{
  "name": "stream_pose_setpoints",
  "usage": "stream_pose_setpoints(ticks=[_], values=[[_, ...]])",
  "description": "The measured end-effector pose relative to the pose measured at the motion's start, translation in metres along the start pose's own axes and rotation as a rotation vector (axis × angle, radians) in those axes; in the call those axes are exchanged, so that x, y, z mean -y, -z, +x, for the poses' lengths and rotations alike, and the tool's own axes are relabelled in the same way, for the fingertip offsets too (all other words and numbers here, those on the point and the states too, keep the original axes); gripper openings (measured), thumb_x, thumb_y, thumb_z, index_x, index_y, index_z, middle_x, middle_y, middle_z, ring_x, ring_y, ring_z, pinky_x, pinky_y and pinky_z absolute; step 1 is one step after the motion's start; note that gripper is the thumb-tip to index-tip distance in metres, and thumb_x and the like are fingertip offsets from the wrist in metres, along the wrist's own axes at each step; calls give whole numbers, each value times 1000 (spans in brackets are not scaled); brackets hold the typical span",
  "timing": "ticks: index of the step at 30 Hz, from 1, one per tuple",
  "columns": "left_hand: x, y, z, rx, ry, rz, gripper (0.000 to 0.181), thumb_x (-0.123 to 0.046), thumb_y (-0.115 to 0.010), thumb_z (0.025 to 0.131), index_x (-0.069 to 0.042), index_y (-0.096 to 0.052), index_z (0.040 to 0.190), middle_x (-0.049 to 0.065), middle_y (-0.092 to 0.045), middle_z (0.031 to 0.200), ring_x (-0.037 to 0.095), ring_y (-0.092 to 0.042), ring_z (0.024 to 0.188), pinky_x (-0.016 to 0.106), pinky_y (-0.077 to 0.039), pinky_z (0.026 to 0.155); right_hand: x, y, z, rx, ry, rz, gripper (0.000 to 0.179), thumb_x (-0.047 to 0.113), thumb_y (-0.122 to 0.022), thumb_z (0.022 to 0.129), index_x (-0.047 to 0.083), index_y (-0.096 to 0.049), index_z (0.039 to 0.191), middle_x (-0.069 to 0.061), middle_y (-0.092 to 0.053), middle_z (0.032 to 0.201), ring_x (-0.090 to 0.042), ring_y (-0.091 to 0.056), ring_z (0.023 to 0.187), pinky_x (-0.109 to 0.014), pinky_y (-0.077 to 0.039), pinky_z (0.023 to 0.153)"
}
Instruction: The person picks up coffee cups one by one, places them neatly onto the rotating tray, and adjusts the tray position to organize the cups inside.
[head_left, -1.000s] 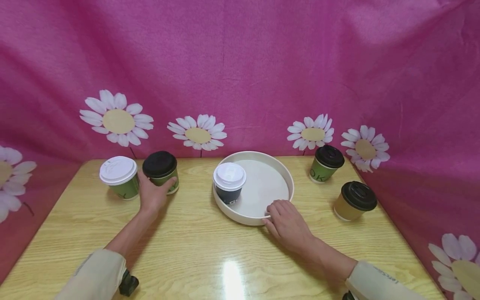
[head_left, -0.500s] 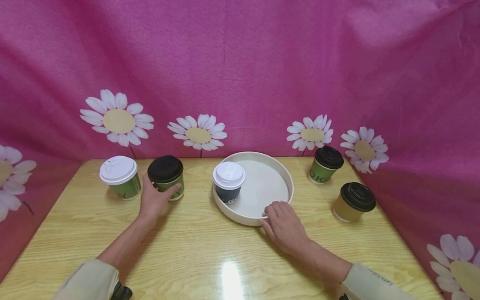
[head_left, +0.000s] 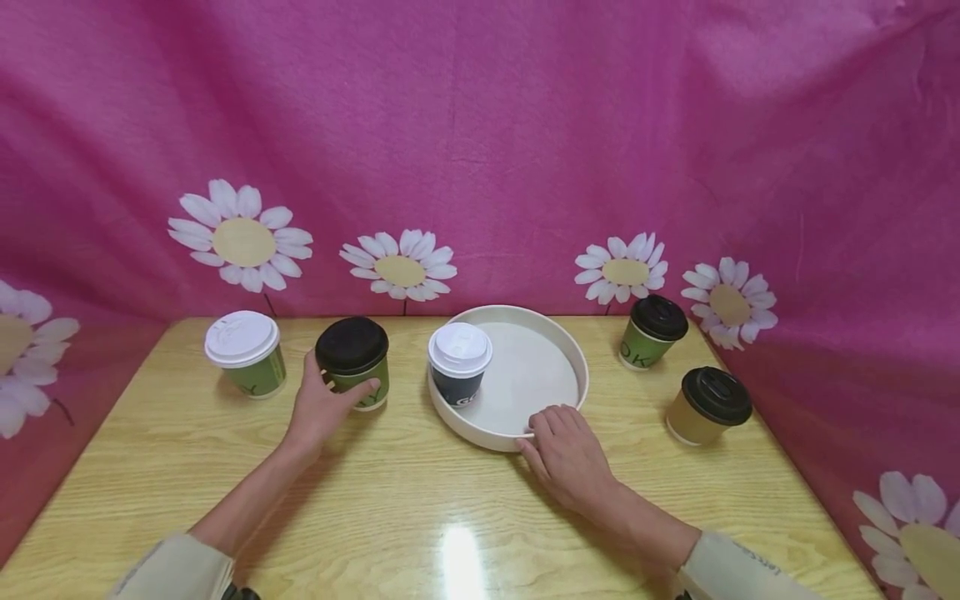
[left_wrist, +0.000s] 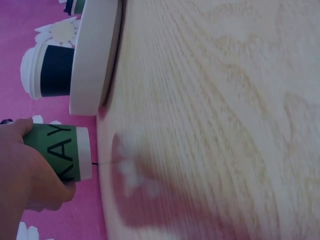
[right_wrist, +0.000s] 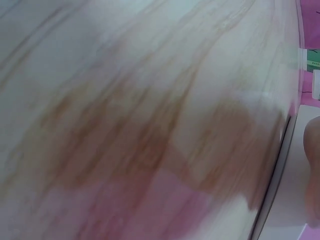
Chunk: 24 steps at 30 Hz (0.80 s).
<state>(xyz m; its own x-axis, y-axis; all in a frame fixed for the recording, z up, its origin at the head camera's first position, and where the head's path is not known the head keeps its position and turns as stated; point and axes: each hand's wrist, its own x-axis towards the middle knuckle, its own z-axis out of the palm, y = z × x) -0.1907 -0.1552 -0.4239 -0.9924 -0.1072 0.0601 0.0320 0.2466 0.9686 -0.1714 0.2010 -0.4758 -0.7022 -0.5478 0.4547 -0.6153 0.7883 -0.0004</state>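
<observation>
My left hand (head_left: pixel 321 410) grips a green paper cup with a black lid (head_left: pixel 352 345), thumb across its front and fingers round its far left side. In the left wrist view the cup (left_wrist: pixel 60 150) shows bold dark lettering, and its white base stands a little off the table. The right hand (head_left: pixel 570 457) pinches the near rim of a round, cream-coloured tray (head_left: pixel 532 367). Inside that tray, on its left, stands a dark cup with a white lid (head_left: pixel 460 350). The right wrist view catches only part of the hand (right_wrist: pixel 312 165) against the tray wall (right_wrist: pixel 286 200).
A green cup with a white lid (head_left: pixel 251 358) stands at the left. On the right are a green cup with a black lid (head_left: pixel 649 337) and a brown cup with a black lid (head_left: pixel 701 408). A pink flowered cloth (head_left: pixel 510 150) hangs behind the wooden table (head_left: pixel 390 500).
The left hand has carried the black-lidded green cup rightward and slightly nearer, away from the white-lidded green cup. The right hand keeps its hold on the tray rim.
</observation>
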Motion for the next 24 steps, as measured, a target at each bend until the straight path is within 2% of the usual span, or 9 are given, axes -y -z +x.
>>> stream_pose_setpoints(ticks=[6,10,13,20,24], values=[[-7,1,-6,9,-8,-12,92,-17,-78,87,-6,-17,154,18,-30,152,39,-28,141,51,-31,113,2,5,2,67,-22,18,30,35,-51,101,6,-57,98,-7,-55,96,-29,-53,99,-44,-40,97],[-10,2,-8,18,-14,-1,92,-17,-78,87,-6,-17,154,18,-30,151,40,-29,141,52,-31,113,-3,11,2,92,-13,43,30,36,-51,100,6,-56,103,-7,-56,101,-28,-52,105,-43,-37,102],[-13,2,-9,25,-18,0,92,-17,-78,87,-6,-16,154,18,-30,152,40,-28,141,53,-30,113,-16,14,1,77,47,69,30,36,-48,101,7,-55,105,-8,-56,104,-29,-52,110,-44,-37,104],[-13,1,-11,70,-41,-18,92,-15,-79,86,-5,-16,153,18,-29,151,40,-27,142,56,-28,114,-59,16,-2,105,260,121,39,43,-40,106,9,-58,112,-6,-57,114,-26,-51,118,-43,-37,106],[-13,0,-12,87,-39,-30,91,-15,-79,86,-4,-17,153,18,-31,150,39,-29,141,56,-28,113,-74,14,-3,116,323,129,37,41,-42,106,9,-59,114,-5,-58,116,-24,-50,118,-45,-35,108]])
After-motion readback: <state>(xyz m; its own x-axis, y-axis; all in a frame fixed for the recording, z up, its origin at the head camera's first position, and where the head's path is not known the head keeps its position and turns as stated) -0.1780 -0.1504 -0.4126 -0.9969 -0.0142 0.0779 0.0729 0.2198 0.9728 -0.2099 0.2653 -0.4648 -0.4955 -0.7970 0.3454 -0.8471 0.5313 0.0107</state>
